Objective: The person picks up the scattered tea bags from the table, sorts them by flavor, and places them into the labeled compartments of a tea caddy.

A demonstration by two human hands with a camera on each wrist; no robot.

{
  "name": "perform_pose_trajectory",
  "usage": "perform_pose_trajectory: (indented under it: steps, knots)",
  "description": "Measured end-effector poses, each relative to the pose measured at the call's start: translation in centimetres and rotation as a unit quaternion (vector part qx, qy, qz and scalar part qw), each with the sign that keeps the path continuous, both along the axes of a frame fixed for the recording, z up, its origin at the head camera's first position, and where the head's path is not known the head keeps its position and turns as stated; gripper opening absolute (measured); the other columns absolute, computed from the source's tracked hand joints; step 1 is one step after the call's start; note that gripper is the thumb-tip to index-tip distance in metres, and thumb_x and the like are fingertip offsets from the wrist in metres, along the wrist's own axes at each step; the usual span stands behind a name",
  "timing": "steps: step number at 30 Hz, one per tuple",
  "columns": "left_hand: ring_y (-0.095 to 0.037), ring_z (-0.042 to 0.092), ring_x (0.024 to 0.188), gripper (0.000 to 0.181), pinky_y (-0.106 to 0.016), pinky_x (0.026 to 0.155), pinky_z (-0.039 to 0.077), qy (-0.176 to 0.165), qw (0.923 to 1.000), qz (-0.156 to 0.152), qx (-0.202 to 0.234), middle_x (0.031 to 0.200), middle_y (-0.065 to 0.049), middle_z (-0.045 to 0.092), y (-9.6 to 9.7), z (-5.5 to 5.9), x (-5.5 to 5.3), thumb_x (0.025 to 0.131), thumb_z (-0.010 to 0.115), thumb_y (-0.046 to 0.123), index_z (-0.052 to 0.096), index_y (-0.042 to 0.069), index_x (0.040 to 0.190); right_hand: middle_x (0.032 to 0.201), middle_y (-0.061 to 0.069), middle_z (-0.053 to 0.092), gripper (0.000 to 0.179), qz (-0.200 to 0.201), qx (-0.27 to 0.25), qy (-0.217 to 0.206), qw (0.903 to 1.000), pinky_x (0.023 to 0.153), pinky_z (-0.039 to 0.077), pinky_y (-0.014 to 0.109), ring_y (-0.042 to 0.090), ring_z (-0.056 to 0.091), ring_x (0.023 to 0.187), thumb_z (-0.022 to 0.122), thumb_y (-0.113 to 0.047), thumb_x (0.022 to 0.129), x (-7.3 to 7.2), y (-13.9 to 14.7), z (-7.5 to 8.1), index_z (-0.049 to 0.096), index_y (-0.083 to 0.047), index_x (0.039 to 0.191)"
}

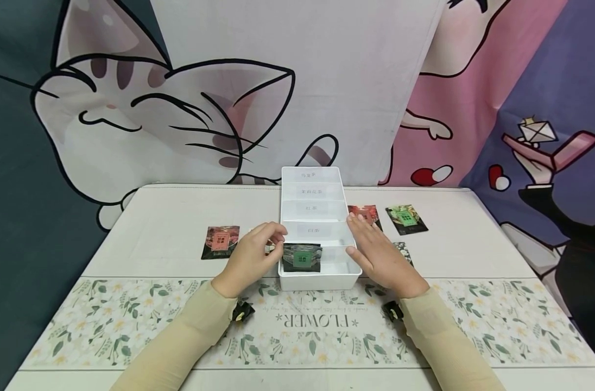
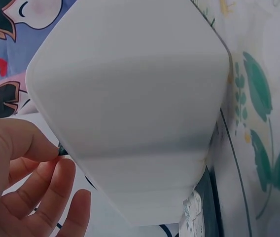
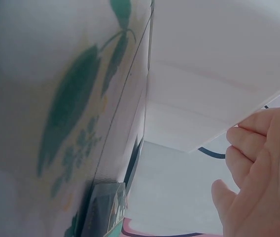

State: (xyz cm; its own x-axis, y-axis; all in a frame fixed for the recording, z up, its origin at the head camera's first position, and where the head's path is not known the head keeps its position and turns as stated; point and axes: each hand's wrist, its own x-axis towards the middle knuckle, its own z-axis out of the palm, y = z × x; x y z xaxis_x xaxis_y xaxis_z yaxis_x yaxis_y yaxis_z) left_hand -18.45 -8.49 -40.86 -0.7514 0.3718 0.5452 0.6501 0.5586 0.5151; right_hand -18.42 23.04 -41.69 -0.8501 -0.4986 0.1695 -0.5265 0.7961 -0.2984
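A white box (image 1: 319, 282) with several labelled compartments stands lengthwise in the middle of the table. In its nearest compartment, on the left side, is a black tea packet (image 1: 302, 258) with a green label. My left hand (image 1: 255, 252) pinches that packet's edge at the box's left rim; the left wrist view shows only a dark bit of it between thumb and index finger (image 2: 46, 143). On the other side, my right hand (image 1: 383, 258) rests its fairly straight fingers against the box's right rim and holds nothing.
Left of the box lies a red-labelled packet (image 1: 220, 243). To the right are another red packet (image 1: 368, 213), a green-and-black packet (image 1: 406, 219) and a white-patterned packet (image 1: 403, 251) partly behind my right hand. A cartoon cloth (image 1: 366, 98) hangs behind the table.
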Motion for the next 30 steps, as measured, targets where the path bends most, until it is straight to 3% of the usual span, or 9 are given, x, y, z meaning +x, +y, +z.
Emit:
perform_pose_trajectory:
  steps: [11,21,30]
  knots:
    - [-0.016,0.066,0.089,0.017,-0.034,0.074,0.057,-0.017,0.9998,0.008,-0.008,0.1,-0.003,0.069,-0.2,0.4,0.0,0.096,0.06,0.002,0.066,0.008,0.111,0.169,0.011,0.016,0.068,-0.003,-0.003,-0.006,1.0,0.126,0.012,0.051,0.028,0.007,0.156,0.039,-0.041,0.11,0.1,0.0,0.0,0.015,-0.005,0.163]
    - [-0.019,0.067,0.09,0.018,-0.038,0.08,0.059,-0.026,0.9993,0.019,0.017,0.1,-0.006,0.07,-1.3,1.2,-0.4,0.095,0.062,0.002,0.066,0.004,0.113,0.169,0.009,0.014,0.068,-0.002,-0.002,-0.008,1.0,0.125,0.014,0.053,0.032,0.009,0.156,0.039,-0.04,0.11,0.0,0.0,0.1,0.014,-0.005,0.163]
    - [-0.022,0.065,0.094,0.02,-0.041,0.083,0.058,-0.086,0.9928,0.057,0.062,0.101,-0.007,0.07,-3.5,2.5,-1.3,0.097,0.06,0.003,0.065,0.003,0.117,0.168,0.014,0.017,0.068,-0.001,-0.004,-0.008,1.0,0.125,0.014,0.053,0.032,0.009,0.156,0.039,-0.04,0.11,-0.1,0.1,-0.1,0.014,-0.005,0.162]
